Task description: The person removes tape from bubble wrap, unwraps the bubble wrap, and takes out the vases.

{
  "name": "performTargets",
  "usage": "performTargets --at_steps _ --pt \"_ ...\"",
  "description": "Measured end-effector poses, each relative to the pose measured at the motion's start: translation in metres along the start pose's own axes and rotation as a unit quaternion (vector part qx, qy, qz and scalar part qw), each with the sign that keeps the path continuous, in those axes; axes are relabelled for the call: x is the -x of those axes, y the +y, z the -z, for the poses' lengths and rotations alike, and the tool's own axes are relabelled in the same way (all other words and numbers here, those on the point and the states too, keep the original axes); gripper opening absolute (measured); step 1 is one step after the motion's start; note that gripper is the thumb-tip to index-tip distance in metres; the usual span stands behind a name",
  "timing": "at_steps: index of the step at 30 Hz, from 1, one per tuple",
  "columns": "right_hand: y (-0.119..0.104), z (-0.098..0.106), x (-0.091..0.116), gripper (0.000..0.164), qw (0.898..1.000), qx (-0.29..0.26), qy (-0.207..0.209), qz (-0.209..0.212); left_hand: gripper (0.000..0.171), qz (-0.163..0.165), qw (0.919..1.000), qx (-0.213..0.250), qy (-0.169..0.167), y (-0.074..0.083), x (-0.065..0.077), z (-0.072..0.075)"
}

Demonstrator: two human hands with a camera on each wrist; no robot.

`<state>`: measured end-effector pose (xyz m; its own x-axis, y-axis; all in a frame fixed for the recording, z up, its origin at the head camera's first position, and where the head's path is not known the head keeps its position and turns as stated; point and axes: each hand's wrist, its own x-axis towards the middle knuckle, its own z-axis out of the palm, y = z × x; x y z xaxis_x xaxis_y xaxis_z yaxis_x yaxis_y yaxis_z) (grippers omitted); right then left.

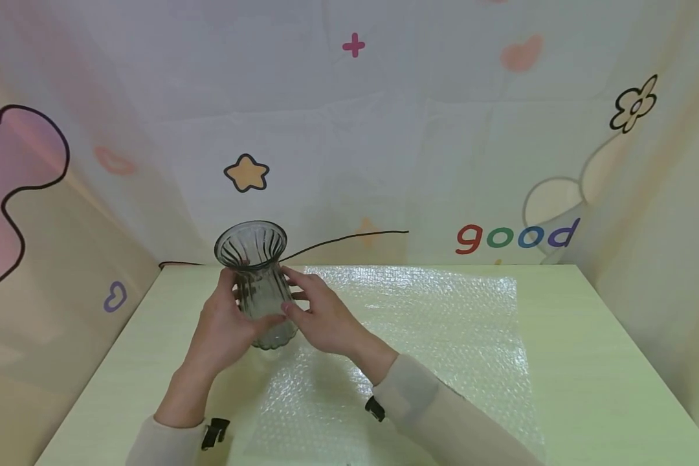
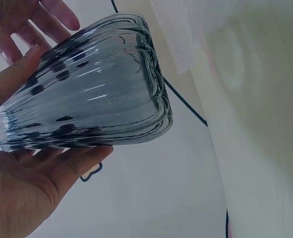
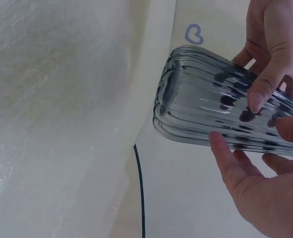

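Observation:
A grey-tinted glass vase point(image 1: 265, 291), ribbed and flared at its rim, is held above the left part of the table, its mouth upward and leaning slightly left. My left hand point(image 1: 224, 327) grips the vase's left side, thumb across the front and fingers round behind. From the other side my right hand point(image 1: 329, 317) holds it with thumb and fingers curled about the body. In the left wrist view the scalloped base of the vase point(image 2: 106, 94) shows free of the table. The right wrist view shows both hands near the narrower neck end of the vase point(image 3: 201, 99).
A sheet of clear bubble wrap point(image 1: 443, 343) lies flat over the middle of the pale green table point(image 1: 606, 375), reaching under the right forearm. Behind the table hangs a printed cloth point(image 1: 384, 142) with a star and coloured letters. A black clip sits at each sleeve cuff.

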<state>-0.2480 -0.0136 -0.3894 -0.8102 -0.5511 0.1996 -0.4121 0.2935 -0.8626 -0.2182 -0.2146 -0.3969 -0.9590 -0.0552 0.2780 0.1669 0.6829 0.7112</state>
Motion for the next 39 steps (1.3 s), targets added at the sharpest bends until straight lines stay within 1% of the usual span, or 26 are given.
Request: performTargets --at_steps 3,6,10,16,23,27,34,39 --pt "0.000 -0.001 -0.002 0.057 1.000 -0.016 -0.005 0.006 0.106 0.005 1.0000 0.003 0.007 -0.003 0.000 0.003" --pt "0.000 -0.001 -0.004 0.055 1.000 -0.019 -0.008 0.007 0.107 0.003 0.9999 0.004 0.014 -0.006 -0.001 0.006" --pt "0.000 -0.003 -0.008 0.054 1.000 -0.023 -0.015 0.006 0.106 0.003 0.9998 0.008 0.020 -0.008 -0.002 0.009" --pt "0.002 -0.007 -0.015 0.055 0.999 -0.029 -0.023 0.017 0.105 0.011 0.9996 0.010 0.025 -0.012 -0.004 0.010" --pt "0.003 -0.012 -0.020 0.057 0.999 -0.024 -0.035 -0.005 0.103 0.010 0.9992 0.018 0.033 -0.019 -0.005 0.009" --pt "0.005 -0.016 -0.026 0.057 0.999 -0.025 -0.044 -0.007 0.101 0.012 0.9989 0.023 0.040 -0.023 -0.007 0.009" --pt "0.005 -0.022 -0.033 0.055 0.997 -0.052 -0.051 -0.015 0.099 0.025 0.9978 0.029 0.053 -0.030 -0.010 0.009" --pt "0.003 -0.025 -0.036 0.056 0.996 -0.055 -0.052 -0.038 0.099 0.030 0.9969 0.031 0.066 -0.035 -0.014 0.009"
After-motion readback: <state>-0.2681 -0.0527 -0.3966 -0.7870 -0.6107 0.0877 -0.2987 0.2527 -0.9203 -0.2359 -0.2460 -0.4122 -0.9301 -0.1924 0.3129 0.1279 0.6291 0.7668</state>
